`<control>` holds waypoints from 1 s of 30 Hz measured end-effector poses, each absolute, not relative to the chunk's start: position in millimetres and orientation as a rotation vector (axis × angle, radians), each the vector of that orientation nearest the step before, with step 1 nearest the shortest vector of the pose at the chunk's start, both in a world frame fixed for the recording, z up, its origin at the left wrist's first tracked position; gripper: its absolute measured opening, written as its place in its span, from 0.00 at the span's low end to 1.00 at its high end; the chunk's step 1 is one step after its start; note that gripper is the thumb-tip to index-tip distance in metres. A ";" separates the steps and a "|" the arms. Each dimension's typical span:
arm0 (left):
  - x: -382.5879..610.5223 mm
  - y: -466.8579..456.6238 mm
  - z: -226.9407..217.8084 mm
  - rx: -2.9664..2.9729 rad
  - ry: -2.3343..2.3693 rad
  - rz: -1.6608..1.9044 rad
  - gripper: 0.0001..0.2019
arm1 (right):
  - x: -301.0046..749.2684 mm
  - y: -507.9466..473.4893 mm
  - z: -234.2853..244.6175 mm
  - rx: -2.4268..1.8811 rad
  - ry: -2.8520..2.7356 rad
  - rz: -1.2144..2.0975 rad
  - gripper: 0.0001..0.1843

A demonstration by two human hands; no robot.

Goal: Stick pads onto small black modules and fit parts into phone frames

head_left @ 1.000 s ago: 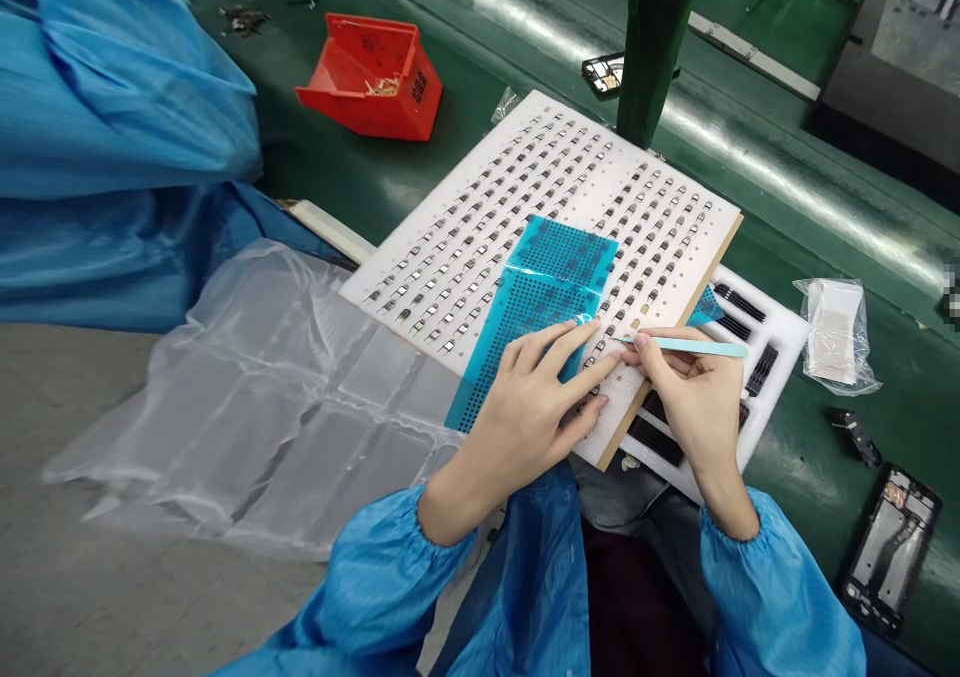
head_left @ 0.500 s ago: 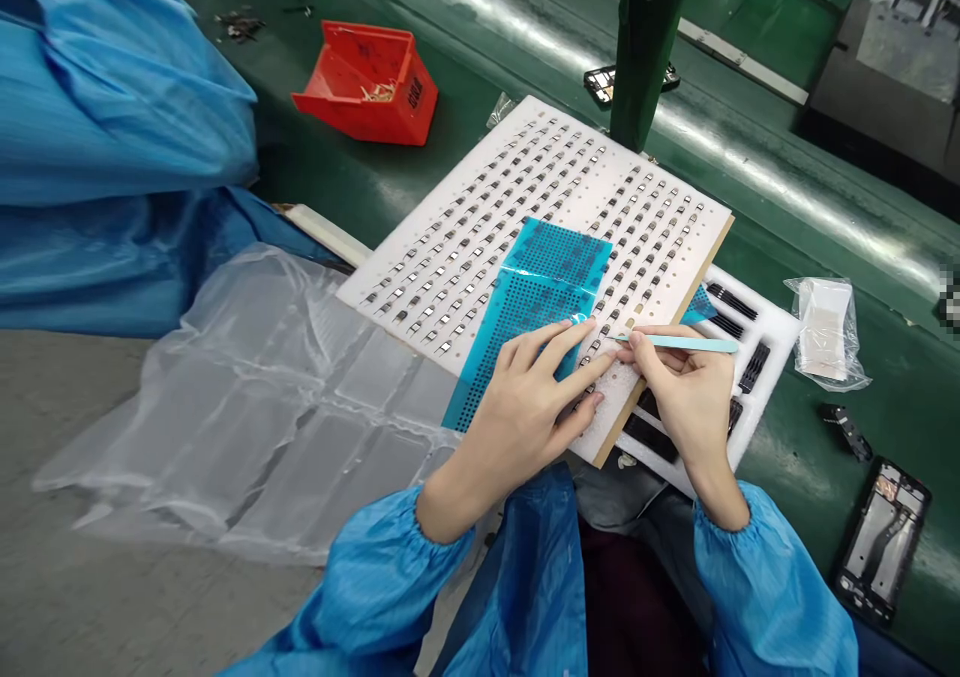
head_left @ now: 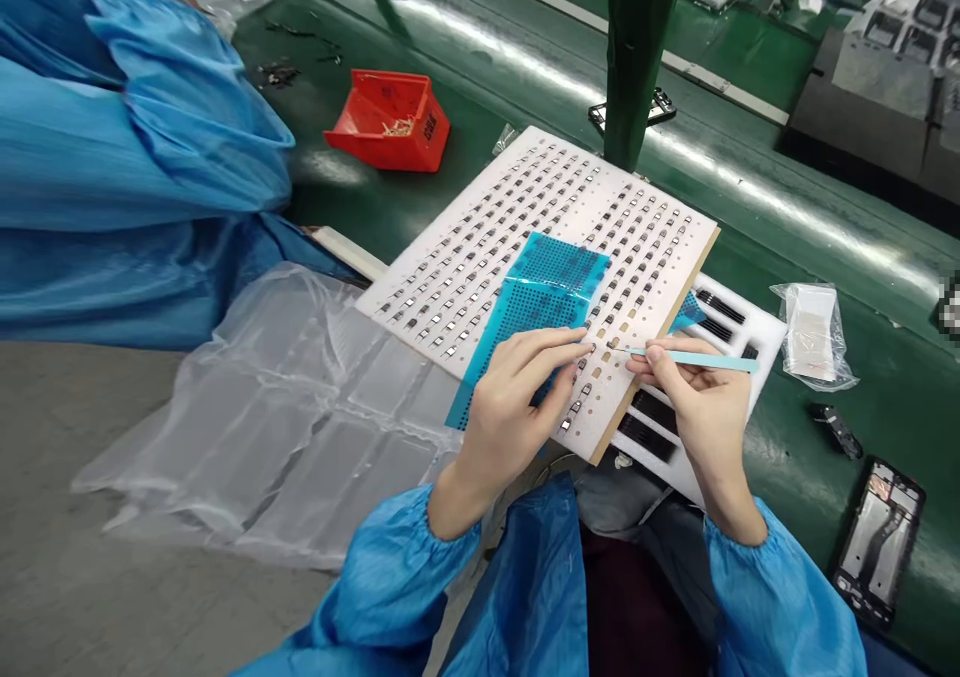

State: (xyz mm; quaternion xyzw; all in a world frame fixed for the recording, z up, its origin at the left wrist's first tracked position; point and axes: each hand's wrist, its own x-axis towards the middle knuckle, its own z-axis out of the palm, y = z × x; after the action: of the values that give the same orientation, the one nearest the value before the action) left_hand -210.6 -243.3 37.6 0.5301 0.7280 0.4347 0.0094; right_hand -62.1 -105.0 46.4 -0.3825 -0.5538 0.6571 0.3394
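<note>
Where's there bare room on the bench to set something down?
Bare green bench lies between the red bin and the white foam board, and between the foam tray and the phone frame. It's crowded at the left hand and right hand, around the tweezers and teal perforated sheet.

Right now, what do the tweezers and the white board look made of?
The tweezers: pale-blue, smooth, slim; coated metal or plastic, can't tell which. The white board: probably matte foam, given its soft-looking surface and punched holes. Its tan edge: possibly cardboard or wood backing, unclear.
</note>
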 end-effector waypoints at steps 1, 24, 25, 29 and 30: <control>-207.3 -241.2 41.5 1.622 2.275 1.415 0.13 | -55.3 -106.9 50.8 -0.980 -1.456 1.703 0.15; -82.7 -180.6 61.8 1.504 1.586 1.492 0.11 | 106.2 -136.8 65.6 -0.870 -1.609 1.036 0.15; -76.8 -177.2 60.4 1.551 1.591 1.492 0.11 | 111.5 -137.6 64.3 -0.899 -1.616 0.986 0.16; -52.8 -163.7 56.0 1.750 1.628 1.472 0.13 | 130.6 -139.0 55.7 -0.956 -1.664 0.787 0.22; -46.7 -160.7 55.1 1.789 1.636 1.462 0.13 | 134.4 -139.0 53.1 -0.959 -1.667 0.752 0.25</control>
State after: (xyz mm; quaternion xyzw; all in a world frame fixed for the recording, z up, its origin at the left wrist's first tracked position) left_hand -46.7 -160.7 55.1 0.6243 0.5710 0.5101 0.1547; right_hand 134.4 -139.0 53.1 -0.3989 -0.6931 0.3126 0.5126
